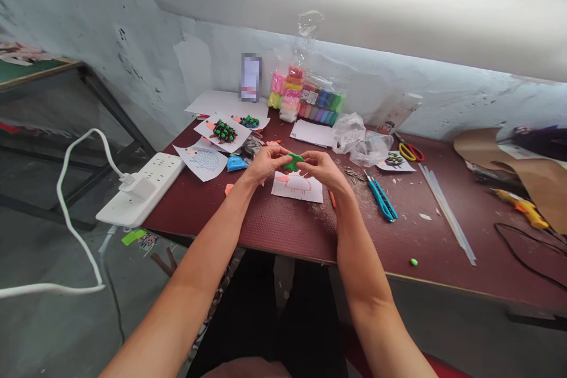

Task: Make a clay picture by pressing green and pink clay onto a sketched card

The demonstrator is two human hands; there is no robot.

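A flattened piece of green clay (293, 161) is pinched between my two hands above the table. My left hand (267, 163) grips its left side with thumb and fingers, and my right hand (319, 168) holds its right side. Just below them lies a white paper (296, 188) with an animal outline drawn in orange. A blue clay packet (237, 163) rests to the left of my left hand. Small brown sticks (353, 174) are scattered to the right of my right hand.
Papers with clay-covered hedgehogs (224, 132) lie back left, near a white power strip (140, 189). Clay packs (322, 105) and a phone (250, 77) stand by the wall. Rightward are blue cutters (381, 198), scissors (410, 150), clear sticks (447, 214), a green clay ball (413, 261) and a glue gun (522, 208).
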